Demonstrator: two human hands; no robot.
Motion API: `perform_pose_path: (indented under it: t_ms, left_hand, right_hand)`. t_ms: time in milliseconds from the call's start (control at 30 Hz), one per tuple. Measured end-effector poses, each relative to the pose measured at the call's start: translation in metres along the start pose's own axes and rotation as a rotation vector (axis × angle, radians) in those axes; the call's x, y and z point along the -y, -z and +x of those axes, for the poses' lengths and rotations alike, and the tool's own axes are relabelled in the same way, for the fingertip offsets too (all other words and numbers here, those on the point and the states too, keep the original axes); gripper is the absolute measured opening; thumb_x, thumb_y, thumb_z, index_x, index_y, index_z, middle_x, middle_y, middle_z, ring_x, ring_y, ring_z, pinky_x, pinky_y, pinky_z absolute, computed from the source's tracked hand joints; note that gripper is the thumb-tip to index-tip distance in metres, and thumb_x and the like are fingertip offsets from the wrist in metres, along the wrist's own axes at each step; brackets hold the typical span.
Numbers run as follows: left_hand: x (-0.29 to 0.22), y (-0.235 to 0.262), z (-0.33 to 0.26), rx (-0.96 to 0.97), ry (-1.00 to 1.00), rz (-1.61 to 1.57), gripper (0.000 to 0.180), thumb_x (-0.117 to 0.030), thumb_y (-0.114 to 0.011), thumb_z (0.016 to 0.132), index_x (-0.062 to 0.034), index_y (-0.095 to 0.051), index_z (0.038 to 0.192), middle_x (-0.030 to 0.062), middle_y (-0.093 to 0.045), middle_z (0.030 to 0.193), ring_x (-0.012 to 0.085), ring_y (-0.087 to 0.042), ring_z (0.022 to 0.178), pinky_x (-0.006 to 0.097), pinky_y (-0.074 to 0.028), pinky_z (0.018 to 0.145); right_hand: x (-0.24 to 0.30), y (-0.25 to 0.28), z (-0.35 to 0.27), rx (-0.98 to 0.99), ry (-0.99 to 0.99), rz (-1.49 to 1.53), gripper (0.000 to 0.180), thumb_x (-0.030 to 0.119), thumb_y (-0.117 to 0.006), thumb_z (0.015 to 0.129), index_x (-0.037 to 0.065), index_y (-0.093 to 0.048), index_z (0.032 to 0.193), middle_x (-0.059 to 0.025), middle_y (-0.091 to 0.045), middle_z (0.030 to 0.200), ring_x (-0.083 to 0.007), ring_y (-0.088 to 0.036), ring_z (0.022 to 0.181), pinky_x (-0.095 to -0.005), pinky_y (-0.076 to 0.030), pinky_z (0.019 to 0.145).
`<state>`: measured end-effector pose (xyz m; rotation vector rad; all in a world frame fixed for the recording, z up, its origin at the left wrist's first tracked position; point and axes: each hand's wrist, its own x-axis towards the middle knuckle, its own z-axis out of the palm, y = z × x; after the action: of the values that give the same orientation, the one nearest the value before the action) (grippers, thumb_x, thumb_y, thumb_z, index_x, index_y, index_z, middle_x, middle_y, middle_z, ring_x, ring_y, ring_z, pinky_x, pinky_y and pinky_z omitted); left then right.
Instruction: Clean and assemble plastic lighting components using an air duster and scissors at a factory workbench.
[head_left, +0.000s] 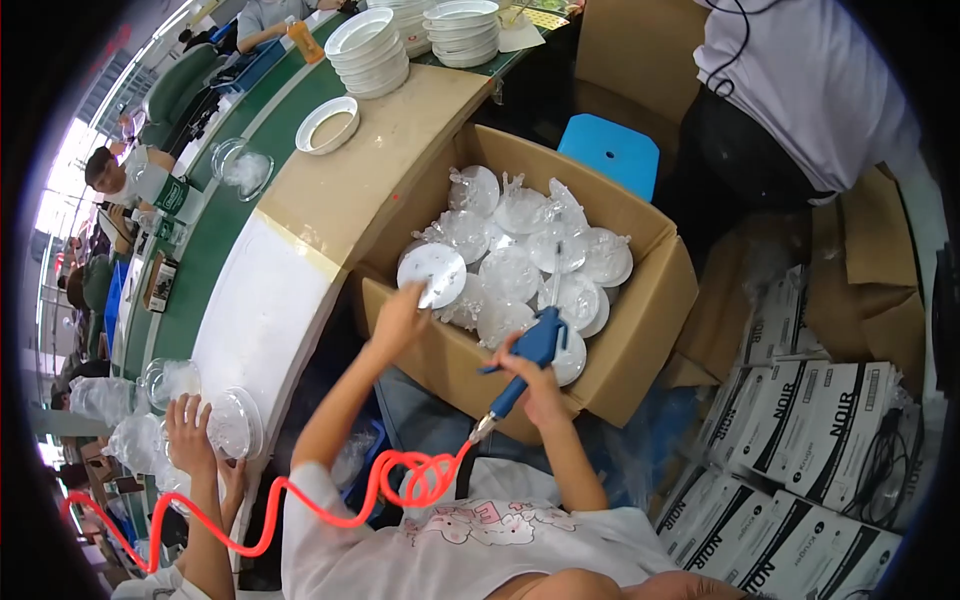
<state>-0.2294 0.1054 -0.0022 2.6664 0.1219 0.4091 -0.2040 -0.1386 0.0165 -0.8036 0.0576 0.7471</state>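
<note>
From where I stand, the person's left hand (400, 322) has its fingers closed on the edge of a round white piece (434, 268), held over the near left corner of an open carton (640, 335). The right hand's (535, 390) grip is wrapped about a blue air gun (540, 340), its thin nozzle reaching over the clear, round pieces (510, 272) heaped in the carton. A red coiled hose (275, 495) runs from the gun across the person's front to the far left, passing in front of a co-worker's forearms. That co-worker's hand (188, 435) touches clear pieces at the lower left.

The carton's left wall stands between the heap and the curved surface (260, 300), where a lone white ring (340, 143) lies near tall stacks of white rings (370, 65). Beyond the carton is a blue stool (610, 150), with another person in a white top (800, 95) close by at the right. Printed boxes (790, 430) crowd the right side, a dark cable (880, 470) draped over them.
</note>
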Motion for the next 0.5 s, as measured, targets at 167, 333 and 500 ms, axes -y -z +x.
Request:
perform_pose_path:
  t_ms: [167,333,500]
  left_hand:
    - [0.059,-0.053,0.177,-0.136,-0.281,0.535,0.042,-0.006,-0.055,0.072,-0.0046,-0.046,0.113,0.0128,-0.051,0.106,0.0265,-0.054,0.096,0.034,-0.049,0.067]
    - [0.111,-0.113,0.229,0.244,-0.206,0.797,0.010,-0.009,-0.061,0.069,-0.0061,-0.065,0.077,0.0076,-0.062,0.088,0.0234,-0.057,0.088,0.034,-0.052,0.063]
    - [0.112,-0.122,0.231,0.092,-0.366,0.831,0.016,-0.013,-0.057,0.068,-0.0011,-0.066,0.073,0.0139,-0.065,0.074,0.0245,-0.061,0.071,0.032,-0.050,0.056]
  right_hand:
    - [0.012,0.033,-0.002,-0.119,-0.106,0.124,0.031,0.011,-0.055,0.074,0.003,-0.047,0.102,-0.0067,-0.051,0.076,-0.0189,-0.053,0.074,-0.0391,-0.045,0.082]
    - [0.045,0.064,-0.008,-0.317,0.069,-0.085,0.032,0.012,-0.053,0.070,0.002,-0.047,0.100,-0.0064,-0.045,0.071,-0.0195,-0.048,0.068,-0.0347,-0.043,0.074]
    - [0.049,0.047,-0.016,-0.193,-0.048,-0.006,0.029,0.005,-0.049,0.068,0.002,-0.045,0.097,-0.0125,-0.049,0.075,-0.0253,-0.052,0.073,-0.0437,-0.046,0.080]
